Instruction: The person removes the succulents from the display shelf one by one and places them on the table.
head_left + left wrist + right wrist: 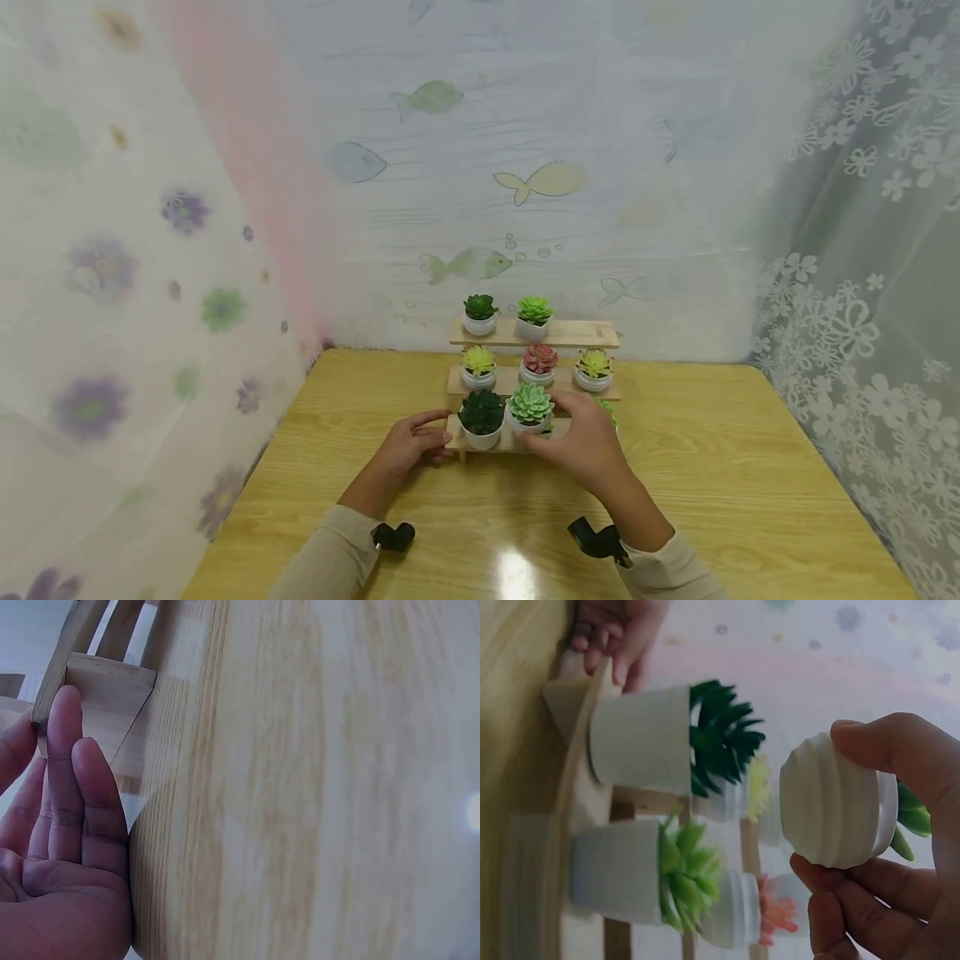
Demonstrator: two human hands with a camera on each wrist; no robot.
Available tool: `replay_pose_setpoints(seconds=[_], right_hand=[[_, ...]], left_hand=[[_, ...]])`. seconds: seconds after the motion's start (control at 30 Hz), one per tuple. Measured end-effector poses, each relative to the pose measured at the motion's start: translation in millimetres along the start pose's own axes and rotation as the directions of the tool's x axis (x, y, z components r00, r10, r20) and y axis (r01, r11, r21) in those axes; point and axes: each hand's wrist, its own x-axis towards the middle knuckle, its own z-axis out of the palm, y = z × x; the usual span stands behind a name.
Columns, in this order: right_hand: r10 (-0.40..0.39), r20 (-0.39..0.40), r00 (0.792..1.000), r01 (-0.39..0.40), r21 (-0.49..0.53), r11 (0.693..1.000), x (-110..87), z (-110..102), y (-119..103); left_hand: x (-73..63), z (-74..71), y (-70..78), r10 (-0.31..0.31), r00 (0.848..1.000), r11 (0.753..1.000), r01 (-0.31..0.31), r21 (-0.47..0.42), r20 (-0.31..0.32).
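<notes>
My right hand [588, 440] pinches a white ribbed pot [836, 804] between thumb and fingers, with a pale green artificial succulent [531, 402] in it. It is held up in front of the lowest shelf of a three-tier wooden plant stand [112, 679]. At the stand's left end, my left hand [405, 448] grips the lowest board, thumb on one face and fingers against the other. Beside that hand stands a dark green succulent [481, 411] in a white pot. A bright green succulent [686, 874] next to it is mostly hidden behind the held pot in the head view.
Two green succulents, one dark [480, 307] and one bright [534, 310], stand on the top shelf. The middle shelf bears two yellow-green ones and a red one [540, 358]. Another green plant [607, 412] shows behind my right hand. Patterned curtains surround the wooden table [750, 483].
</notes>
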Motion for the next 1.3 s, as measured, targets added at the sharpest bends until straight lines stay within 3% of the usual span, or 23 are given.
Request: replay_pose_setpoints(seconds=[0.27, 0.73, 1.03, 1.3], right_hand=[[0.081, 0.071, 0.994, -0.084, 0.042, 0.996, -23.3, 31, -6], [0.008, 0.209, 0.978, -0.041, 0.152, 0.988, -31.2, 93, 2], [0.005, 0.263, 0.965, -0.036, 0.11, 0.993, -35.0, 126, 7], [0.015, 0.283, 0.959, -0.044, 0.098, 0.994, -31.6, 139, 9]], left_hand=[[-0.3, 1.1, -1.2, 0.008, 1.0, 1.0, -0.008, -0.006, -0.011], [2.4, 3.7, -3.6, 0.016, 0.999, 1.0, -0.017, -0.011, -0.038], [1.6, 2.6, -4.7, -0.011, 0.999, 1.0, 0.011, -0.006, -0.049], [0.1, 2.4, -3.2, -0.007, 0.999, 1.0, 0.008, 0.025, -0.048]])
